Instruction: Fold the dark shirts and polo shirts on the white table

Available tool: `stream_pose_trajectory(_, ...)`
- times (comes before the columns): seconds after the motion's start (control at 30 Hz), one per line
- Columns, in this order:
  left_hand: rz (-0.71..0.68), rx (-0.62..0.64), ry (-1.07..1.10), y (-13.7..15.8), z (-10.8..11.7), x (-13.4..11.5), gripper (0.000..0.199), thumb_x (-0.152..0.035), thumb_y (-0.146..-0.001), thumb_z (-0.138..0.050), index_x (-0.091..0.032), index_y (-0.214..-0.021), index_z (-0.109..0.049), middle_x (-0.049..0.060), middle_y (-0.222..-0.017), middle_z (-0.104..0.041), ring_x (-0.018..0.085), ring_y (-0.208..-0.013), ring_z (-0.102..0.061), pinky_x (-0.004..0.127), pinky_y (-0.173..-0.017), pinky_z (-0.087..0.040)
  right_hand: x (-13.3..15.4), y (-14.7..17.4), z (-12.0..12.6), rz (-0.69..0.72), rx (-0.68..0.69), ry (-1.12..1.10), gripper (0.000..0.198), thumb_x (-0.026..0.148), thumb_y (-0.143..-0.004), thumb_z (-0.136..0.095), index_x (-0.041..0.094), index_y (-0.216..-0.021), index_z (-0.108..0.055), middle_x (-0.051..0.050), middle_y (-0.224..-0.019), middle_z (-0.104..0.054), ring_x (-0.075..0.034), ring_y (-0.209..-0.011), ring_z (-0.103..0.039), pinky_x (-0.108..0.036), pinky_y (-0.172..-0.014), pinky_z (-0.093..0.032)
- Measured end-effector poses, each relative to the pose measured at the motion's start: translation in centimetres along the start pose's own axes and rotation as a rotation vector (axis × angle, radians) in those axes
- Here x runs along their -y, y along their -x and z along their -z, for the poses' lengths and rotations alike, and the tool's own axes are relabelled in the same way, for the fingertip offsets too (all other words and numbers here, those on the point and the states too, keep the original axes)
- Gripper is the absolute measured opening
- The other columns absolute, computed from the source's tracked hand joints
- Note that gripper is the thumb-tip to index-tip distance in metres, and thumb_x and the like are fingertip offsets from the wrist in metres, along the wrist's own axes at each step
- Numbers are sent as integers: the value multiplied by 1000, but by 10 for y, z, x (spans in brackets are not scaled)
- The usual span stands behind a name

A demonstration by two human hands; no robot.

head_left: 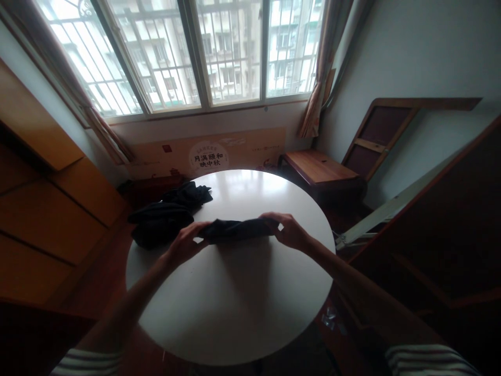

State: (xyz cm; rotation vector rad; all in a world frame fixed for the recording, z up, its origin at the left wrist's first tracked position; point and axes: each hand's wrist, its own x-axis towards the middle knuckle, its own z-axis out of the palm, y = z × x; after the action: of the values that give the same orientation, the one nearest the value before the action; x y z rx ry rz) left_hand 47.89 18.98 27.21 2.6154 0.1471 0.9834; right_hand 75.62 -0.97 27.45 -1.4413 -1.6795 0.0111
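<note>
A folded dark garment (237,230) is stretched between my two hands over the middle of the round white table (235,324). My left hand (187,241) pinches its left end, and my right hand (288,230) grips the right end with the thumb below. Below the cloth a shadow falls on the tabletop; whether its lower edge touches the table I cannot tell. To the left, near my left hand, lies a heap of dark clothes (160,222) at the table's edge. Its separate pieces are hard to make out.
Beyond the table, a barred window (230,52) stands above a printed banner (207,154). A low wooden table (323,167) is at the back right, and wooden cabinets (58,209) line the left. A dark wooden panel (438,250) rises close on the right.
</note>
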Motion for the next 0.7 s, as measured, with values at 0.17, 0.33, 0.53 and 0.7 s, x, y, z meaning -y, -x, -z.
stream_pose_trajectory(0.17,578,9,624,-55,21,-13,57,-34,-72,-76,-15,-123,-59,5,-92,-70,16,-72,-67,25,-63,-53,15,-32,25,-314,-213,-327,27,34,-87,-60,18,-108,-65,-3,-84,-69,-17,-72,-64,-25,-59,-49)
stream_pose_trajectory(0.33,920,148,708,-52,-24,23,60,-36,-62,-81,-15,-115,-61,4,-84,-68,17,-68,-65,28,-61,-52,-31,-22,-4,-605,8,-271,29,32,-85,-59,18,-110,-62,-3,-82,-67,-16,-69,-61,-26,-59,-49)
stream_pose_trajectory(0.53,783,-82,71,-15,-64,37,41,-51,-78,-64,-16,-97,-68,11,-96,-69,24,-87,-66,33,-77,-52,-63,16,-36,-626,-61,0,47,41,-82,-66,13,-119,-58,-16,-105,-62,-24,-89,-63,-39,-80,-53)
stream_pose_trajectory(0.7,814,154,50,-12,-63,31,54,-60,-70,-70,-15,-100,-70,4,-73,-69,22,-73,-66,29,-68,-49,-50,25,-40,-440,-101,204,48,52,-84,-63,15,-114,-60,-13,-101,-54,-27,-94,-60,-43,-90,-51)
